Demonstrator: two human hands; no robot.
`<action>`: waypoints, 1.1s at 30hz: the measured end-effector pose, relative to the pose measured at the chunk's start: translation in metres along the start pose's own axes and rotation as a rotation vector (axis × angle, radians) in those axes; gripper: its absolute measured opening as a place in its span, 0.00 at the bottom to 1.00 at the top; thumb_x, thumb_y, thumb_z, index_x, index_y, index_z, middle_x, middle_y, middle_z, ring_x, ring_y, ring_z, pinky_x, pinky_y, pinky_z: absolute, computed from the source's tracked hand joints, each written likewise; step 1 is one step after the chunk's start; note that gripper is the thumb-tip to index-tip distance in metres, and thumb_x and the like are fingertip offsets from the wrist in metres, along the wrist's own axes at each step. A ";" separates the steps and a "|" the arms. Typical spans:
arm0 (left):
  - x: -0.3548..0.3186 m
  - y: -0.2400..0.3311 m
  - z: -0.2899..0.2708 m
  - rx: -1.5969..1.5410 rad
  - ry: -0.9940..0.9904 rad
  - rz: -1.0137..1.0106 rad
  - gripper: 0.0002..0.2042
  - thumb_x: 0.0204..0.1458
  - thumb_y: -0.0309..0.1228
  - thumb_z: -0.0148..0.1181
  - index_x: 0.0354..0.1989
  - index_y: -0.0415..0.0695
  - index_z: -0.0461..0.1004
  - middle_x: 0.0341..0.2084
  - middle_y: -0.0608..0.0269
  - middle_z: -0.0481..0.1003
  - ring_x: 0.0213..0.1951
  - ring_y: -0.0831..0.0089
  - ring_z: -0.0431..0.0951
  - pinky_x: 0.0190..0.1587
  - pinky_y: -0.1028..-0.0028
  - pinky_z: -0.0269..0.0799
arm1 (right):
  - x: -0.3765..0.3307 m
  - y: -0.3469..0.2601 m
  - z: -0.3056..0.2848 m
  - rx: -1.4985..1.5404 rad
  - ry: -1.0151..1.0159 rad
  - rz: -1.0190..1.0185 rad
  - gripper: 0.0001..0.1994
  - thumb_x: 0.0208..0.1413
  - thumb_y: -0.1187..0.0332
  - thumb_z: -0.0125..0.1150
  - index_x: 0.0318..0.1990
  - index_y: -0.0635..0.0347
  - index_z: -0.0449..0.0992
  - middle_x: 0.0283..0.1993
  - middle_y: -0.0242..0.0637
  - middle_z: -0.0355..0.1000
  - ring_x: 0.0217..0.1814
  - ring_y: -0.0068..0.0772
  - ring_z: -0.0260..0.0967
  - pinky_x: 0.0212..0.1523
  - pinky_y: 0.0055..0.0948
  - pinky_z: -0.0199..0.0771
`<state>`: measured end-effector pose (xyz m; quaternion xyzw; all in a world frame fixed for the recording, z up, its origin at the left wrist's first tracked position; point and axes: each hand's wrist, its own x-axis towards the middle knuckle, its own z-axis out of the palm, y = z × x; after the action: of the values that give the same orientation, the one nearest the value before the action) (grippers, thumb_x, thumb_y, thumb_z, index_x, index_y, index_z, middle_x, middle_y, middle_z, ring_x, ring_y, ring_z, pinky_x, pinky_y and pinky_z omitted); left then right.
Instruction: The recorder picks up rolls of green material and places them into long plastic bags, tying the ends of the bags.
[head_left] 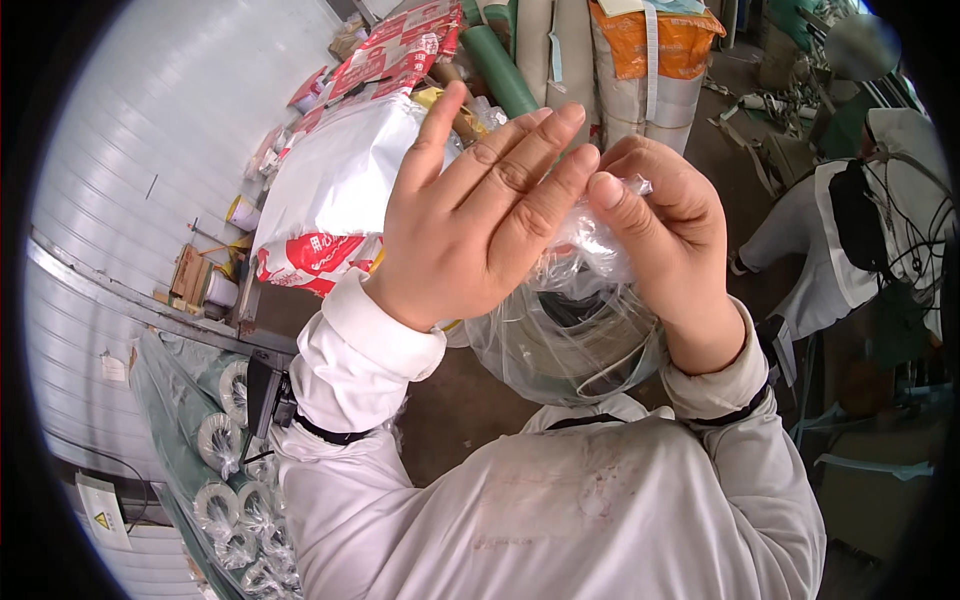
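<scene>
My right hand (pixel 682 235) is closed, its thumb and fingers pinching the gathered top of a clear plastic bag (pixel 595 248). Below my hands, a coiled grey-green roll (pixel 550 352) shows through the thin film. My left hand (pixel 455 235) is raised beside the gathered plastic with its fingers stretched out and apart. The left index fingertip is close to the right thumb; whether they touch I cannot tell. The left palm is turned away from view, and some of the bag behind this hand is hidden.
A white and red sheet-covered stack (pixel 322 200) stands ahead on the left. Behind are a green roll (pixel 497 70) and an orange-topped bale (pixel 655 60). Several plastic-wrapped rolls (pixel 222 440) lie at lower left. Another person in light clothing (pixel 800 235) is at the right.
</scene>
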<state>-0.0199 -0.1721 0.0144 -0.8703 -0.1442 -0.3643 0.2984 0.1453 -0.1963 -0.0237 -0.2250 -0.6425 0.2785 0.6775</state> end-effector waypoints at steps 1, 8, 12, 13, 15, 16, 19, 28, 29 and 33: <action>-0.001 0.004 -0.005 -0.005 -0.002 0.001 0.16 0.48 0.32 0.50 0.48 0.48 0.68 0.46 0.61 0.70 0.43 0.70 0.73 0.55 0.51 0.54 | 0.000 0.005 -0.003 0.002 0.068 -0.004 0.07 0.46 0.74 0.59 0.22 0.65 0.68 0.20 0.33 0.63 0.23 0.24 0.57 0.25 0.21 0.56; -0.051 0.017 -0.029 0.128 -0.215 0.204 0.01 0.45 0.30 0.52 0.27 0.50 0.69 0.25 0.72 0.73 0.37 0.80 0.73 0.53 0.40 0.49 | -0.014 0.055 -0.063 -0.353 0.064 -0.030 0.13 0.48 0.71 0.57 0.16 0.65 0.64 0.17 0.33 0.59 0.24 0.28 0.57 0.34 0.26 0.56; -0.031 0.019 -0.035 -0.180 -0.113 0.130 0.01 0.47 0.28 0.49 0.26 0.48 0.65 0.19 0.70 0.69 0.32 0.77 0.73 0.54 0.44 0.52 | -0.013 0.044 -0.057 -0.340 0.037 0.055 0.12 0.46 0.74 0.58 0.16 0.64 0.63 0.15 0.32 0.57 0.24 0.31 0.57 0.36 0.26 0.57; -0.018 0.021 -0.036 -0.428 -0.073 0.009 0.02 0.49 0.28 0.47 0.26 0.47 0.65 0.17 0.69 0.67 0.28 0.77 0.72 0.54 0.47 0.55 | -0.006 0.031 -0.049 -0.343 0.021 -0.102 0.12 0.45 0.74 0.58 0.16 0.63 0.63 0.15 0.32 0.58 0.24 0.32 0.57 0.36 0.27 0.57; 0.008 0.031 -0.028 -1.099 0.031 -0.397 0.04 0.51 0.27 0.47 0.25 0.46 0.62 0.18 0.68 0.67 0.27 0.77 0.71 0.53 0.48 0.56 | 0.008 -0.010 -0.043 -0.315 -0.083 -0.325 0.11 0.42 0.72 0.61 0.16 0.61 0.64 0.16 0.32 0.58 0.25 0.35 0.58 0.36 0.33 0.59; 0.018 0.041 -0.032 -1.721 0.140 -0.832 0.07 0.52 0.27 0.47 0.23 0.44 0.60 0.18 0.68 0.67 0.25 0.77 0.70 0.53 0.49 0.57 | 0.006 -0.032 -0.033 -0.262 -0.153 -0.436 0.15 0.45 0.63 0.57 0.16 0.59 0.61 0.20 0.31 0.56 0.34 0.36 0.54 0.53 0.47 0.54; 0.030 0.036 -0.014 -1.208 -0.212 -0.741 0.08 0.56 0.27 0.41 0.26 0.41 0.63 0.15 0.65 0.64 0.19 0.79 0.65 0.28 0.73 0.65 | 0.002 -0.054 -0.010 -0.278 -0.161 -0.668 0.17 0.38 0.58 0.64 0.13 0.55 0.63 0.19 0.26 0.55 0.35 0.37 0.55 0.55 0.58 0.50; 0.017 0.048 -0.022 -0.945 -0.313 -0.104 0.07 0.45 0.34 0.53 0.23 0.43 0.67 0.20 0.68 0.68 0.26 0.66 0.69 0.34 0.68 0.58 | 0.002 -0.063 -0.008 -0.187 -0.460 -0.491 0.14 0.34 0.57 0.67 0.22 0.54 0.72 0.26 0.27 0.62 0.38 0.40 0.60 0.53 0.55 0.53; 0.016 0.045 -0.022 -0.934 -0.308 -0.109 0.07 0.45 0.34 0.53 0.23 0.43 0.67 0.20 0.68 0.68 0.26 0.66 0.69 0.34 0.68 0.58 | 0.008 -0.061 -0.016 -0.162 -0.494 -0.454 0.15 0.33 0.55 0.67 0.24 0.54 0.73 0.27 0.28 0.63 0.38 0.39 0.59 0.52 0.53 0.55; 0.008 0.030 -0.034 -1.192 -0.301 -0.326 0.09 0.53 0.31 0.50 0.25 0.40 0.70 0.18 0.61 0.69 0.23 0.66 0.70 0.34 0.70 0.62 | -0.005 -0.044 -0.024 -0.475 -0.338 -0.519 0.15 0.30 0.57 0.68 0.27 0.53 0.74 0.28 0.27 0.61 0.37 0.35 0.57 0.45 0.45 0.63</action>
<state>-0.0193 -0.2161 0.0265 -0.8955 -0.0875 -0.2963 -0.3203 0.1727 -0.2307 0.0000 -0.1567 -0.8272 -0.0253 0.5390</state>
